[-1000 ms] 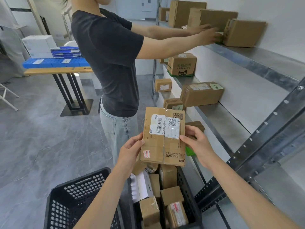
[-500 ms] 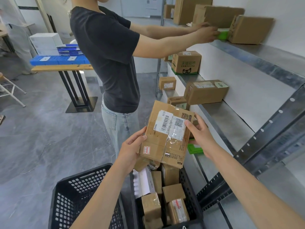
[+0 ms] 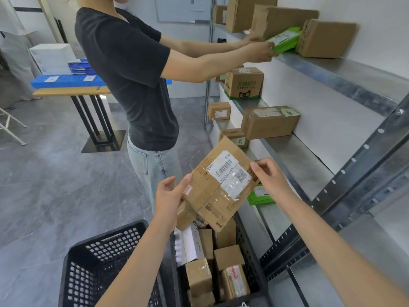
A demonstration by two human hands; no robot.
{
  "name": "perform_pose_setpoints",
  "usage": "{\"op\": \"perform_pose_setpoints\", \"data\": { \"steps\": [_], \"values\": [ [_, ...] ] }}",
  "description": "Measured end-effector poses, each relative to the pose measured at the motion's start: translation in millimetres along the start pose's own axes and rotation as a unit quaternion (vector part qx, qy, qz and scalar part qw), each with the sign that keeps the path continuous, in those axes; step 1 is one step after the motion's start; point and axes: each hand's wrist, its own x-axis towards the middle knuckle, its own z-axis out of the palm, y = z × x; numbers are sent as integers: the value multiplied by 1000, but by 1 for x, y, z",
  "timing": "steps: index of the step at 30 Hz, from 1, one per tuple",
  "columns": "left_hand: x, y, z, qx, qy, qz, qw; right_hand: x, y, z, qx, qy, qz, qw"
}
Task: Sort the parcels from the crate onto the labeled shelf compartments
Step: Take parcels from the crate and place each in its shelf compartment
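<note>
At the upper left, a wooden worktop (image 3: 66, 92) carries blue and white boxes above a grey stone floor (image 3: 55, 185). Beside it, another person (image 3: 132, 74) reaches across to the top shelf. At lower left stands a black crate (image 3: 93, 262). In the centre, your left hand (image 3: 170, 196) grips the lower edge of a flat parcel (image 3: 221, 185) and your right hand (image 3: 272, 180) pinches its upper corner. You hold it tilted label-up, probably so you can read it. It hangs just above the loaded crate (image 3: 250, 258). At the right, the metal shelf (image 3: 296, 160) holds sorted boxes.

2 bare forearms end in the left hand (image 3: 170, 196) and right hand (image 3: 272, 180), fingernails trimmed short.
</note>
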Motion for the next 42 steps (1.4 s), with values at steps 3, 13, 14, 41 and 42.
{"op": "perform_pose_setpoints", "data": {
  "steps": [3,13,14,41,42],
  "values": [
    [3,-3,3,-11,39,-13,999,-5,-1,0,-6,-20,-6,1000],
    [14,-8,2,21,-25,-4,999,-5,18,8,-20,-42,59,997],
    [11,-5,3,29,-21,6,999,-6,16,9,-12,-42,61,997],
    [-13,-13,45,61,-192,-2,979,-70,39,-35,82,77,118,987],
    [-15,-13,51,49,-198,-10,979,-74,42,-41,86,85,120,985]
  ]
}}
